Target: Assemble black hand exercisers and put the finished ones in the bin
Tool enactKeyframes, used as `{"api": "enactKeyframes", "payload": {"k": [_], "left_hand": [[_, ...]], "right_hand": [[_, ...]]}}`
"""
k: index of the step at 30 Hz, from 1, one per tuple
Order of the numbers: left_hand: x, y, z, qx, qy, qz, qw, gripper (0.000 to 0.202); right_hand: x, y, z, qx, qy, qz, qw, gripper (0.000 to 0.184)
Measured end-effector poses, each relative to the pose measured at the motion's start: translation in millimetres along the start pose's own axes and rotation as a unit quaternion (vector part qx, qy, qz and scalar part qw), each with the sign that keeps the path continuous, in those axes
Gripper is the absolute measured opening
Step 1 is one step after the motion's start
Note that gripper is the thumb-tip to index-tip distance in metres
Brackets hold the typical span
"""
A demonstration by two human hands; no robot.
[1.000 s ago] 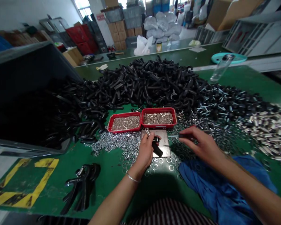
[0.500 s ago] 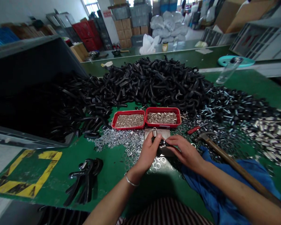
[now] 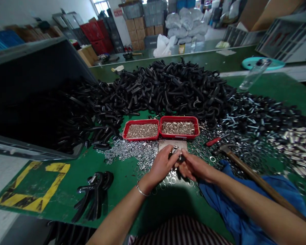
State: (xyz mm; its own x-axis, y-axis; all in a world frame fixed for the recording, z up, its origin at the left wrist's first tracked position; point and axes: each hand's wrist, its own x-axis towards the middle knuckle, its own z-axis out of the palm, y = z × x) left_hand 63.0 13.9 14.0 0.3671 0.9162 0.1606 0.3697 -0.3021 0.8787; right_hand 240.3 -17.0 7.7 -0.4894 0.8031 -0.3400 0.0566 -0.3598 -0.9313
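Over a small metal plate (image 3: 165, 145), my two hands meet around a black part with a shiny metal spring (image 3: 175, 149). My left hand (image 3: 161, 164) is closed on it, thumb on top. My right hand (image 3: 195, 165) pinches its right side, with the other fingers curled beneath; most of the part is hidden by the fingers. Loose metal rings (image 3: 171, 180) lie just below the hands. Behind the plate stand two red trays: the left tray (image 3: 140, 139) holds tiny metal pieces, the right tray (image 3: 180, 136) small metal pins.
Black curved handles (image 3: 168, 85) are heaped behind the trays and spill from a grey crate (image 3: 48, 157) at left. Assembled black spring clamps (image 3: 95, 194) lie front left. At right are a red screwdriver (image 3: 214, 141), a hammer (image 3: 250, 173), blue cloth (image 3: 216, 200) and metal sleeves (image 3: 298, 146).
The spring was standing up above my left thumb and now sits lower, tilted between the hands. My right hand has turned, its fingers now curled under the part.
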Motion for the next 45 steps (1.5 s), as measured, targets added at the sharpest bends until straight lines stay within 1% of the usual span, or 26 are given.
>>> {"api": "enactKeyframes", "payload": {"k": [2,3,4,5,8,9,10,13,14,15,17,18,19,20,22,23,24,26,28,30,32,34,36,39,42,45], "left_hand": [[0.5,-1.6,3.5,-0.025,0.031,-0.042,0.998,0.027],[0.7,-1.7,5.1,-0.039,0.045,-0.053,0.997,0.026],[0.8,-1.3,6.4,-0.050,0.053,-0.050,0.996,0.025],[0.8,-0.4,7.1,-0.054,0.055,-0.033,0.996,0.024],[-0.2,2.9,7.9,-0.029,0.015,0.049,0.998,0.021],[-0.9,3.2,8.6,-0.018,0.000,0.061,0.998,0.020],[-1.8,3.0,9.7,-0.008,-0.005,0.057,0.998,0.020],[-6.3,0.8,15.2,-0.005,0.047,-0.017,0.999,0.022],[-8.1,0.4,17.0,-0.008,0.059,-0.029,0.998,0.022],[-9.9,0.4,18.3,-0.008,0.057,-0.023,0.998,0.022],[-12.1,0.7,19.5,0.000,0.024,0.022,0.999,0.020],[-12.3,0.5,19.6,0.007,0.011,0.036,0.999,0.020],[-11.9,-0.2,19.7,0.011,0.014,0.032,0.999,0.020],[-11.2,-1.3,20.0,0.015,0.028,0.012,0.999,0.021],[-10.3,-4.0,20.9,0.026,0.064,-0.029,0.997,0.021],[-10.6,-4.7,21.2,0.035,0.074,-0.036,0.996,0.021],[-11.6,-4.6,21.1,0.044,0.073,-0.028,0.996,0.020],[-14.5,-1.7,18.4,0.058,0.042,0.017,0.997,0.019],[-14.7,2.7,12.7,0.059,-0.004,0.055,0.997,0.018],[-8.4,4.2,6.4,0.069,-0.035,0.067,0.995,0.019],[5.1,0.3,2.9,0.119,-0.052,0.066,0.989,0.021],[22.2,-7.4,3.8,0.200,-0.098,0.073,0.972,0.019],[38.2,-13.7,7.4,0.278,-0.163,0.081,0.943,0.016],[59.1,-12.7,10.2,0.340,-0.203,0.115,0.911,0.026],[88.7,-4.9,5.2,0.371,-0.165,0.145,0.902,0.023],[131.9,-5.3,0.4,0.473,-0.144,0.098,0.863,0.020]], "right_hand": [[-1.5,1.2,-3.6,-0.139,0.113,-0.072,0.981,0.052],[-2.1,2.4,-4.3,-0.189,0.151,-0.102,0.965,0.048],[-2.5,4.0,-4.4,-0.209,0.157,-0.116,0.958,0.046],[-2.6,5.9,-4.2,-0.196,0.125,-0.110,0.966,0.048],[-1.1,9.2,-3.2,-0.065,-0.056,-0.041,0.995,0.069],[-0.5,8.5,-3.2,-0.051,-0.075,-0.035,0.995,0.071],[0.0,6.8,-3.3,-0.070,-0.052,-0.045,0.995,0.068],[-0.1,0.1,-3.6,-0.196,0.122,-0.113,0.966,0.047],[-0.7,-1.4,-3.5,-0.203,0.142,-0.115,0.962,0.045],[-1.5,-2.2,-3.5,-0.180,0.128,-0.099,0.970,0.046],[-3.7,-2.7,-3.4,-0.094,0.026,-0.039,0.994,0.055],[-5.0,-2.6,-3.3,-0.067,-0.015,-0.020,0.997,0.059],[-6.3,-2.6,-2.9,-0.069,-0.024,-0.019,0.997,0.060],[-7.5,-2.4,-2.2,-0.098,0.002,-0.035,0.995,0.057],[-9.7,-1.0,0.9,-0.178,0.105,-0.090,0.974,0.048],[-10.7,0.8,3.2,-0.193,0.135,-0.105,0.966,0.045],[-11.7,3.2,5.7,-0.177,0.134,-0.101,0.970,0.045],[-13.7,9.3,10.1,-0.068,0.036,-0.040,0.996,0.050],[-15.1,14.4,11.6,0.047,-0.082,0.026,0.995,0.063],[-15.5,15.8,8.3,0.037,-0.106,0.027,0.993,0.072],[-15.3,13.9,0.3,-0.116,-0.006,-0.027,0.993,0.064],[-17.6,11.5,-11.8,-0.302,0.138,-0.078,0.940,0.047],[-26.0,11.4,-27.4,-0.402,0.219,-0.092,0.885,0.038],[-55.3,18.5,-57.4,-0.423,0.214,-0.073,0.878,0.034],[-98.1,32.8,-90.7,-0.437,0.228,-0.045,0.869,0.036],[-134.8,49.3,-118.5,-0.471,0.272,-0.027,0.839,0.036]]}}
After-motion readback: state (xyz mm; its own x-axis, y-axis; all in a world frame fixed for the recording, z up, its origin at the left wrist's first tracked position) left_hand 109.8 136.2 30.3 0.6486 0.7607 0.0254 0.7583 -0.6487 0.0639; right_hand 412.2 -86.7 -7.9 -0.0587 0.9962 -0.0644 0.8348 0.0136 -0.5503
